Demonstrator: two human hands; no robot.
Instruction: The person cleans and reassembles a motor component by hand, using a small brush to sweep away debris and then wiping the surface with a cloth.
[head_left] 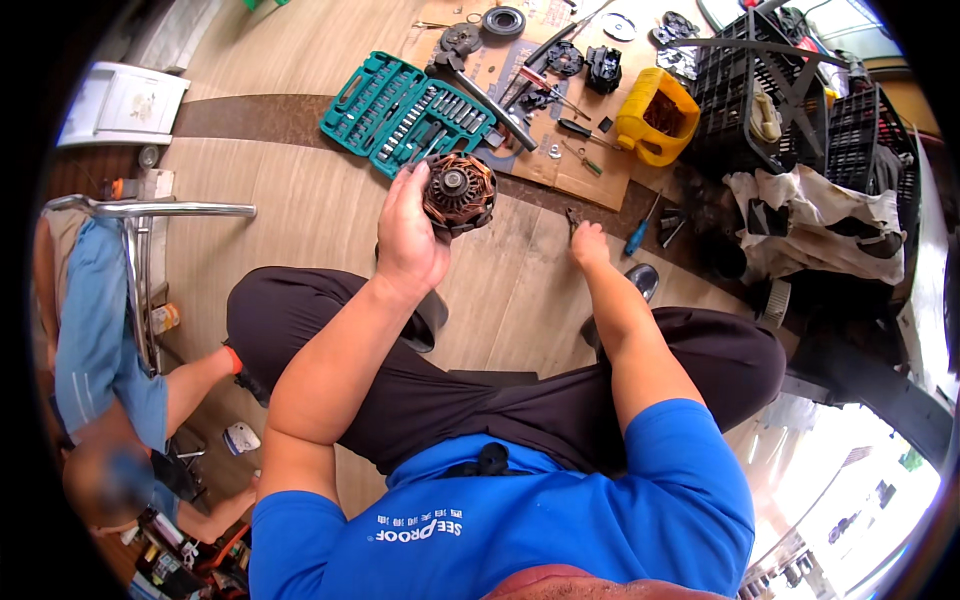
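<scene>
My left hand (pixel 408 232) is wrapped round the side of a round motor core with copper windings (pixel 460 195), raised above the floor. Its end with a central shaft faces up. Lower and to the right, my right hand (pixel 589 243) is closed on a small dark tool (pixel 572 216) whose tip sticks out past the fingers; its exact kind is too small to tell. Just beyond the motor core lies an open green socket set case (pixel 408 115) with rows of sockets. A blue-handled screwdriver (pixel 640 232) rests on the floor to the right of my right hand.
Motor parts and tools, among them a hammer (pixel 490 100), lie on cardboard (pixel 600 185). A cut yellow jug (pixel 657 118) stands near black crates (pixel 762 90). A stained cloth (pixel 825 225) lies at right. At left another person (pixel 110 350) is beside a metal-framed seat (pixel 180 210).
</scene>
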